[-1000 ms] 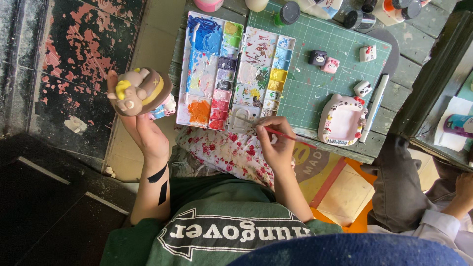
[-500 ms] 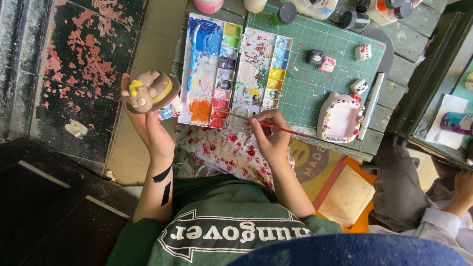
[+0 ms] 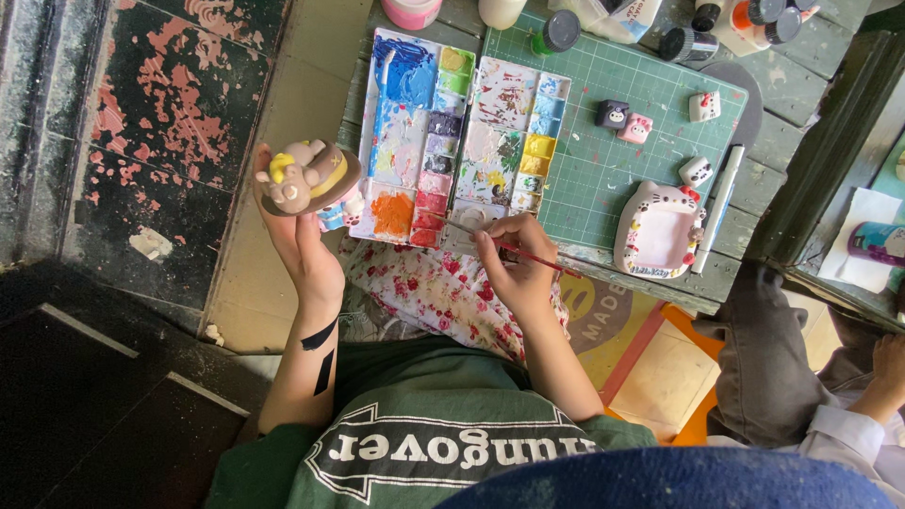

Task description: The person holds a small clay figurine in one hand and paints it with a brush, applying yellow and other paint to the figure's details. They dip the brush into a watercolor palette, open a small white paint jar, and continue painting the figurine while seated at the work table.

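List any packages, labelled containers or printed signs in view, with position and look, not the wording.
Paint bottles: top right of table, white, dark caps, one orange.
Purple tube: far right, on white paper.
Pink jar: top edge, above the palette.
Screens: none.

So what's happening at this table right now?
A person is painting small clay figures. The left hand holds up a brown figurine off to the side of the table, while the right hand grips a thin red-handled brush with its tip at the paint palette. On the green cutting mat lie several small painted pieces and a cat-shaped pink frame. Paint bottles line the far edge.
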Action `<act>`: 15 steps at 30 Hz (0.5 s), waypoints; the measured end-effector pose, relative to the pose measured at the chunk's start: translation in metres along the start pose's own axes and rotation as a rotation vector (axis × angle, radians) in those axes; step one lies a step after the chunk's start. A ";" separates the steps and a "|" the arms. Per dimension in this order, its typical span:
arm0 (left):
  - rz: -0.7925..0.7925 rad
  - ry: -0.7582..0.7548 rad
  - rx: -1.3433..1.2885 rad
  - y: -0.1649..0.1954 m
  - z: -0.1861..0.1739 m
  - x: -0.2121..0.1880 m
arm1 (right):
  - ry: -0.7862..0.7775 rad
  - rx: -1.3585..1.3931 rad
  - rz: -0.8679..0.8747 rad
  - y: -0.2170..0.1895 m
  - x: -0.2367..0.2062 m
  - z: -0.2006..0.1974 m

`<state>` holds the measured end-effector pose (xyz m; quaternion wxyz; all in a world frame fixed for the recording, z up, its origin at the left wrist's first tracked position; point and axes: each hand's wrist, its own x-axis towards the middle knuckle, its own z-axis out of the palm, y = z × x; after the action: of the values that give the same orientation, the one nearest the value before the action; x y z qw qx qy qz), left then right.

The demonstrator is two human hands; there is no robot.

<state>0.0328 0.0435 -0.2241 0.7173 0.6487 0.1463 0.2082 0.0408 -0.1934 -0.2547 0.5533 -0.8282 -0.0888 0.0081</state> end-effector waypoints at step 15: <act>-0.014 -0.009 0.006 -0.004 0.001 -0.007 | 0.018 -0.112 -0.181 0.002 -0.008 0.003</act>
<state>0.0273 0.0392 -0.2286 0.7175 0.6506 0.1482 0.2001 0.0325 -0.1929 -0.2582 0.5052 -0.8465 -0.1585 -0.0545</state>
